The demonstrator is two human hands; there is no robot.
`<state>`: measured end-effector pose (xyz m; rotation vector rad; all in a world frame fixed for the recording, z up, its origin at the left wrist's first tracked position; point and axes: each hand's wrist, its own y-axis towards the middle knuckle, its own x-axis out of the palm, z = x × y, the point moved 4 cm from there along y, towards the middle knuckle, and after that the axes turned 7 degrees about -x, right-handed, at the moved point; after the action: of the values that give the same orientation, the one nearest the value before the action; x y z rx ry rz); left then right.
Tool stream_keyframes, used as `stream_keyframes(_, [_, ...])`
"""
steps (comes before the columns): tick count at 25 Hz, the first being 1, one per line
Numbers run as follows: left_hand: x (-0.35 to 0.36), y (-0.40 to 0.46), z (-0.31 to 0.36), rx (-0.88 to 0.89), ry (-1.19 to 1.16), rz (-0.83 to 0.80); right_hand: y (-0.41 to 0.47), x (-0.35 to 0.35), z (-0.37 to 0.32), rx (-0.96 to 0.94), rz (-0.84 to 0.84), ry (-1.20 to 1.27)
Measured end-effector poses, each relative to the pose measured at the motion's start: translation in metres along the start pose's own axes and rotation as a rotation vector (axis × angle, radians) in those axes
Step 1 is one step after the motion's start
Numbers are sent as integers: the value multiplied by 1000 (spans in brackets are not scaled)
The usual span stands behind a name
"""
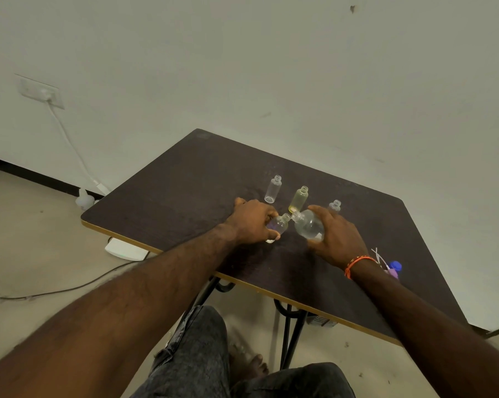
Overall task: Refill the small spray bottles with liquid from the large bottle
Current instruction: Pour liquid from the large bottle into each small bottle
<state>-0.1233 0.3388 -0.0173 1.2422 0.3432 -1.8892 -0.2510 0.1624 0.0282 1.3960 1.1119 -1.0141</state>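
Denim-clad knees (202,366) sit lowest in view, below two bare forearms reaching over the dark brown tabletop (185,182). Left hand (252,222) grips a small clear uncapped spray bottle (279,224); right hand (335,239) grips the tilted round clear large bottle (310,225), its mouth touching the small bottle's neck. Beyond stand a clear empty bottle (273,189), a yellow-filled bottle (298,199) and another clear bottle (335,205); blue and purple caps (394,268) lie beside the right wrist.

Soft, even, dimmish light; faint shadows under the dark brown rectangular wooden table (185,179). Wide-angle bending warps edges (slightly blurred throughout).
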Motion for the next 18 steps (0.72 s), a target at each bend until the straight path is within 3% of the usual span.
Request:
stream_keyframes(12, [0,7,-24,-119,8,48,-7,8,19,244,298,454])
stream_keyframes(18, [-1,20,-39,-222,11,97,-8,21,29,302,358,558])
